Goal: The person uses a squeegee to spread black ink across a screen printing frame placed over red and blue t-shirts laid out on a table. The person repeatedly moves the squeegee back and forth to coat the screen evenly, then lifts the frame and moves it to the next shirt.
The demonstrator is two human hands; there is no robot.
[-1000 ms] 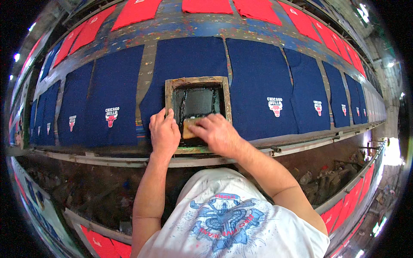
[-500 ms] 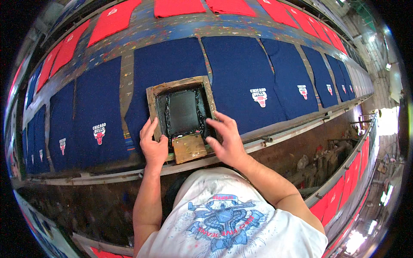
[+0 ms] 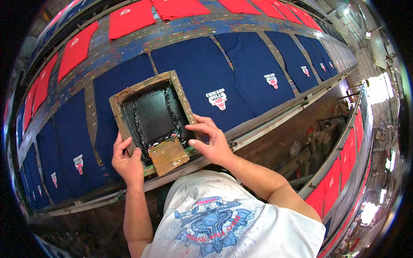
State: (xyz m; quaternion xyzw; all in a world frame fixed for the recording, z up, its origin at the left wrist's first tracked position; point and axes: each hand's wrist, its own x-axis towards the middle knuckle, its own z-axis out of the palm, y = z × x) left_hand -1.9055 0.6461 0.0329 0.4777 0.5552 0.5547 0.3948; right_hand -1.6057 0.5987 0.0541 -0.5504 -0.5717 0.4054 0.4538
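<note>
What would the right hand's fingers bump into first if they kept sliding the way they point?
The right hand points left across the wooden screen frame. Its fingertips would probably meet the frame's ink-blackened inside first, near the wooden squeegee block, though depth is unclear.

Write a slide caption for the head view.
Both hands, left and right, grip a wooden printing frame over a navy shirt.

A single head-worn fisheye view looks steeply down, close over the person's own chest. It faces the long table (image 3: 129,56), whose edges bend toward the rim.
</note>
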